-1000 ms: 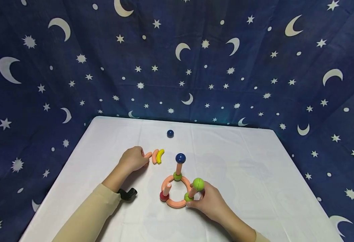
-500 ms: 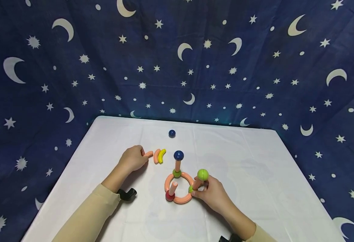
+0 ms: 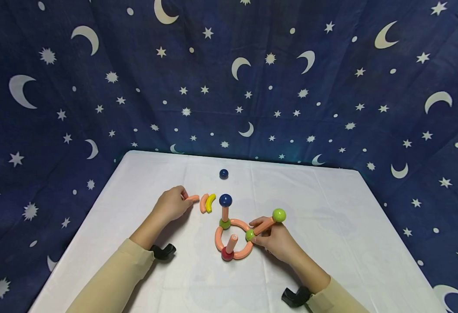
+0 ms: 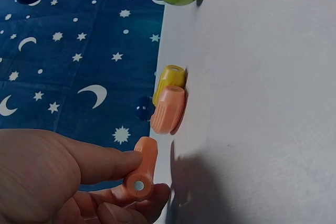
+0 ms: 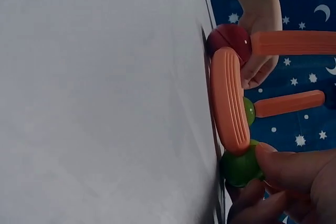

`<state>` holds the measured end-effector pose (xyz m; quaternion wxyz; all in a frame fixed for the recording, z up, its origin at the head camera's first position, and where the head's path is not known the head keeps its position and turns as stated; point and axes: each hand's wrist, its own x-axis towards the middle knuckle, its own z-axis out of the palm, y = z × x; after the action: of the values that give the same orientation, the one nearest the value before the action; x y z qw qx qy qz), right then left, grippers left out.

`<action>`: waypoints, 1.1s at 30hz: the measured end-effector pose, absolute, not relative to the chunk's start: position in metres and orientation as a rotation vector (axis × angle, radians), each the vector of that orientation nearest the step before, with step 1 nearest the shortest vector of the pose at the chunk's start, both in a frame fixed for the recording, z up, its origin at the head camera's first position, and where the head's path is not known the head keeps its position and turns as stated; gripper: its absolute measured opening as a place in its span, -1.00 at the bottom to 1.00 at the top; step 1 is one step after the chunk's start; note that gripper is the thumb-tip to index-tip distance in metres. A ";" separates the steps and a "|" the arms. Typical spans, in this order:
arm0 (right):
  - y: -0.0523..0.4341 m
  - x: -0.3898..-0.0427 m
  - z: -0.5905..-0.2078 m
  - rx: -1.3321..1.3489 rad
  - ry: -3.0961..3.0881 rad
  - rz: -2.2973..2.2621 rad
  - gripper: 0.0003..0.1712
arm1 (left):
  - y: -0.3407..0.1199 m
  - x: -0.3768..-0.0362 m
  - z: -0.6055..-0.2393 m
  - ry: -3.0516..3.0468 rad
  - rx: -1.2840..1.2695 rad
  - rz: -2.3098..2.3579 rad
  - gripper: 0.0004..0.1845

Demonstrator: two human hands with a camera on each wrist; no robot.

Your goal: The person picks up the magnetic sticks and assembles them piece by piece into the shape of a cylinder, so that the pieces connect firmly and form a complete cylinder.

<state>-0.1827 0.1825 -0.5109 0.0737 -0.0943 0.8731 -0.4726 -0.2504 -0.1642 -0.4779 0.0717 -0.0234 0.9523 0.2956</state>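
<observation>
- Grip of the left hand: knuckles up, thumb and fingers pinching a curved salmon stick, the beige-sleeved left arm stretched in from the lower left.
- Grip of the right hand: thumb and fingers round a glossy green ball, forearm entering from the lower right.
- Navy moon-and-star cloth hangs behind a white-covered bench.
- Ring of curved salmon pieces on the bench, the gripped ball at its right side.
- Straight salmon rod, lime-tipped, leaning right over the right hand; blue-capped rod upright; bare-topped rod on a red ball.
- Loose salmon stick and yellow curved stick, side by side, just right of the left hand.
- Dark-blue glossy ball, farthest back.
</observation>
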 end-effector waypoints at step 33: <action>0.169 -0.205 -0.486 -0.627 2.725 -0.937 -0.72 | -0.158 -0.247 -0.475 2.832 -0.073 0.980 -0.76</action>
<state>-0.2047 0.1687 -0.4860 0.0959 -0.2116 0.9198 -0.3164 -0.2469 -0.1583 -0.4748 0.0720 -0.0242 0.9423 0.3260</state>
